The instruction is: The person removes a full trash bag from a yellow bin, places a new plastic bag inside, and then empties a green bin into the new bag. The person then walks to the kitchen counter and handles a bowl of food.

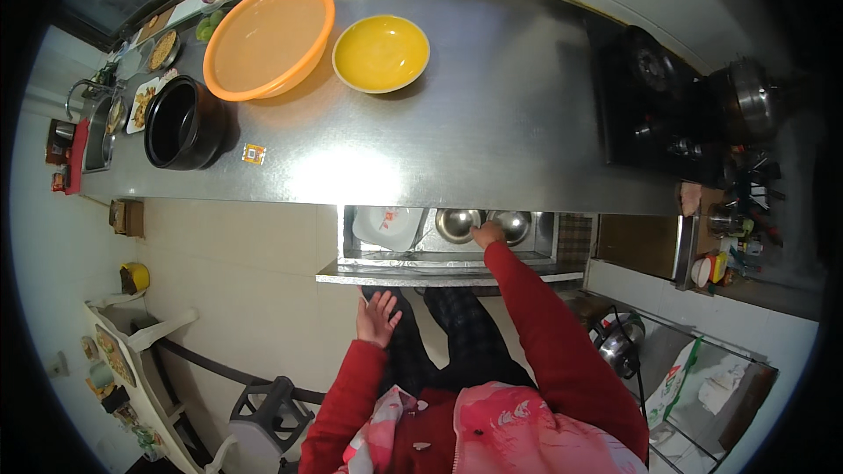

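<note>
Below the counter's front edge a foil-lined drawer [454, 257] is pulled out. In it sit two round stainless steel bowls, the left one [454, 222] beside the right one [512, 222]. My right hand [489, 234] reaches down between them, fingertips at the left bowl's rim; whether they grip it cannot be made out. A white dish [385, 227] with a red floral pattern lies in the drawer's left part. My left hand [379, 317] hangs in front of the drawer, palm up, fingers apart, holding nothing.
The steel counter [487, 118] carries an orange plastic basin [270, 39], a yellow plate [380, 54], a black pot [178, 125] and a small sachet [253, 154]. A black stove [658, 118] occupies the right end. Behind me to the left stands a grey stool [270, 415].
</note>
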Available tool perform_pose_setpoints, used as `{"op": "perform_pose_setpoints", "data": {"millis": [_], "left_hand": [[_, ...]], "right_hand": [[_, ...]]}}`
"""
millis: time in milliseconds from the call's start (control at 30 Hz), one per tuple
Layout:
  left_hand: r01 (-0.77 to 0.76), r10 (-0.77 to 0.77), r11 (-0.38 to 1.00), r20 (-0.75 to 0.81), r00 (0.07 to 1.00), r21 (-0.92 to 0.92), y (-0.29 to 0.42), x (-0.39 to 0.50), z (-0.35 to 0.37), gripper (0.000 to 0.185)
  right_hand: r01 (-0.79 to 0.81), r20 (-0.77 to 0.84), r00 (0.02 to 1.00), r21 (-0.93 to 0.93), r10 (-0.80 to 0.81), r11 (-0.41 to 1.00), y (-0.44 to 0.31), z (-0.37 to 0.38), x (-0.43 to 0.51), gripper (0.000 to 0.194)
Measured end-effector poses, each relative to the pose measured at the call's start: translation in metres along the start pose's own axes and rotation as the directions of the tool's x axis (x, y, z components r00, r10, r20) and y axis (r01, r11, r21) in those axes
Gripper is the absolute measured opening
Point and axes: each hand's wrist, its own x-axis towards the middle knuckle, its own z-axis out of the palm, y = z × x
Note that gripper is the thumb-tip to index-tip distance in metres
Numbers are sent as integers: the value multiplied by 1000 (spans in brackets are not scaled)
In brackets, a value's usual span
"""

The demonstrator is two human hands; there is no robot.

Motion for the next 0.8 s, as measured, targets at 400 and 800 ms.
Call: {"op": "perform_pose_setpoints", "data": {"millis": [400,800], "left_hand": [[32,-32,999,-19,999,13,31,33,37,84],[-100,-57,939,437,898,329,151,40,19,55]], "right_hand": [[355,-225,925,221,-306,908,-11,-53,-196,34],[551,-177,820,-12,-544,834,-216,-48,-256,35]]}}
